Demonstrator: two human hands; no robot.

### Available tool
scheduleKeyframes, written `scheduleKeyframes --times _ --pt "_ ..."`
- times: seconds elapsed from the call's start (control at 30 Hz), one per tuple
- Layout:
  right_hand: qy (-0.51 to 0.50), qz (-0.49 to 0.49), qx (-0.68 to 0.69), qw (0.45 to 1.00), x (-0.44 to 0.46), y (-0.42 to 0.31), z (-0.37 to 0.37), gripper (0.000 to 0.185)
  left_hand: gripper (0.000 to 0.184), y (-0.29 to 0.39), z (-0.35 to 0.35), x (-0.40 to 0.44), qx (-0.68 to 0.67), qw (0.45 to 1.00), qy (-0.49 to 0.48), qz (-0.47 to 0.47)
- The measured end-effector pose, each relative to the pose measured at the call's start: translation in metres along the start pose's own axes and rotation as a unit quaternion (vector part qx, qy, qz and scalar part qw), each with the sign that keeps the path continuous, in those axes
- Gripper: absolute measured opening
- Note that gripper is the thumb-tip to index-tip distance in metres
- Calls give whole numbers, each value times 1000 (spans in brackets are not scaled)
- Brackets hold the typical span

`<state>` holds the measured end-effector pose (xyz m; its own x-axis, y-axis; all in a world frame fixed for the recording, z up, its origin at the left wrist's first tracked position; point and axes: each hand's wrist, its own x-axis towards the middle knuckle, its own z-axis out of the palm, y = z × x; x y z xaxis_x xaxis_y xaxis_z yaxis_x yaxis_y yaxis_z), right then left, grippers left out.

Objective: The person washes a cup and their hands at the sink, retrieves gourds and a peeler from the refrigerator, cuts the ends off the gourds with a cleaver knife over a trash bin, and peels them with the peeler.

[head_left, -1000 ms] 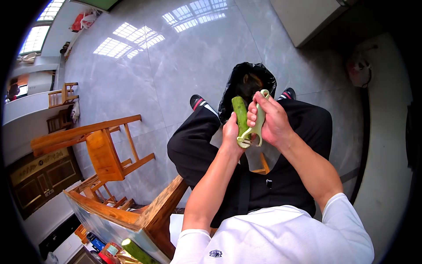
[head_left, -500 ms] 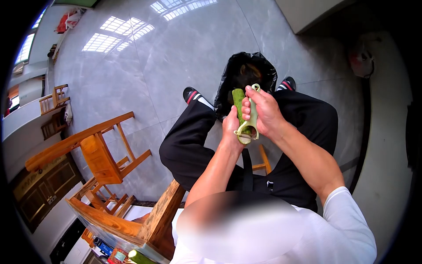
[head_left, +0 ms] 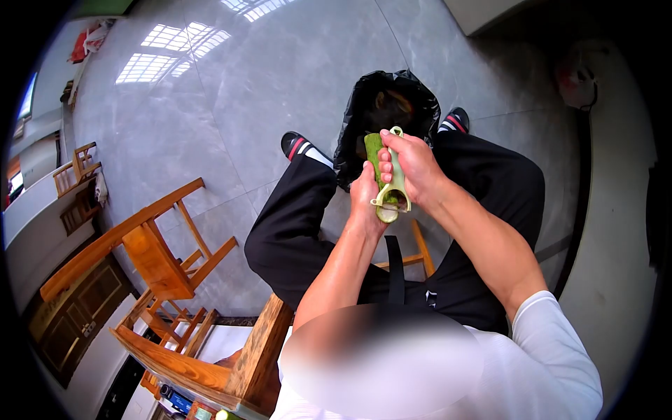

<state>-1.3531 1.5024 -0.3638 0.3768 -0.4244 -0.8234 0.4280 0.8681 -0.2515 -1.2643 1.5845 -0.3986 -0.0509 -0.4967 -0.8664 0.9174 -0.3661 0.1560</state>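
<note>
My left hand point(head_left: 362, 187) is wrapped round a long green vegetable point(head_left: 373, 145), perhaps a loofah or cucumber, its pale cut end towards me. In my right hand point(head_left: 414, 164) is a light green Y-shaped peeler point(head_left: 397, 182), gripped by the handle. The peeler's blade end lies across the vegetable close to the pale end. Both hands are between my knees, just on the near side of a bin lined with a black bag point(head_left: 346, 133). Dark and brownish scraps show dimly inside the bag.
My slippered feet point(head_left: 302, 147) flank the bin. At left stand a wooden chair point(head_left: 157, 259) and a wooden table edge point(head_left: 259, 350), with a blue package point(head_left: 175, 400) by it. A pale cabinet side point(head_left: 609, 210) rises at right.
The view has shifted slightly, so the bin, hands and floor appear a little further left and up. Both hands keep their holds; the blade stays near the vegetable's pale end.
</note>
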Motion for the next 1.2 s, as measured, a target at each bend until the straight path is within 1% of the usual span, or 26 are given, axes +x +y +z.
scheduleKeyframes --times 0.1,0.2,0.23,0.3,0.33,0.47,0.53,0.57,0.63,0.67,0.73,0.87,0.93,1.07,1.13,1.2 --pt "-2 19 10 1000 13 -1 -7 20 38 -1 -2 7 -25 1000 3 -14" --pt "21 29 24 999 20 -1 -9 18 38 1 -6 17 -23 1000 4 -18" --pt "8 24 25 999 21 -1 -10 18 38 1 -7 20 -23 1000 5 -19" --pt "0 22 30 999 16 0 -8 18 38 3 -3 15 23 998 62 -20" --pt "2 12 30 999 16 -3 -5 19 39 2 -10 22 2 998 47 -28" --pt "-5 -6 22 1000 15 -10 -1 20 40 8 -1 18 20 998 51 -22" --pt "-1 -14 11 1000 14 -12 1 20 40 6 -9 25 -2 1000 -4 -11" --pt "0 -14 11 1000 14 -13 2 20 40 7 -2 22 -2 1000 -4 -12" --pt "14 -14 -3 1000 17 -13 2 19 35 13 18 12 28 997 67 -25" --pt "15 -13 -2 1000 19 -13 1 19 35 13 15 12 28 997 68 -26" --pt "4 3 1 1000 23 -10 -1 18 35 11 8 13 24 998 38 -43" --pt "7 13 15 1000 30 -4 -5 18 35 9 8 10 29 996 72 -36" --pt "20 1 7 1000 38 -3 -7 19 36 13 13 5 140 983 109 -47" --pt "33 -27 -13 999 54 -8 -16 19 41 14 15 7 152 980 116 -52" --pt "36 -39 -17 998 68 -12 -24 20 44 14 5 13 150 980 101 -82" --pt "35 -58 -27 997 80 -17 -27 20 45 15 9 10 153 981 89 -80"
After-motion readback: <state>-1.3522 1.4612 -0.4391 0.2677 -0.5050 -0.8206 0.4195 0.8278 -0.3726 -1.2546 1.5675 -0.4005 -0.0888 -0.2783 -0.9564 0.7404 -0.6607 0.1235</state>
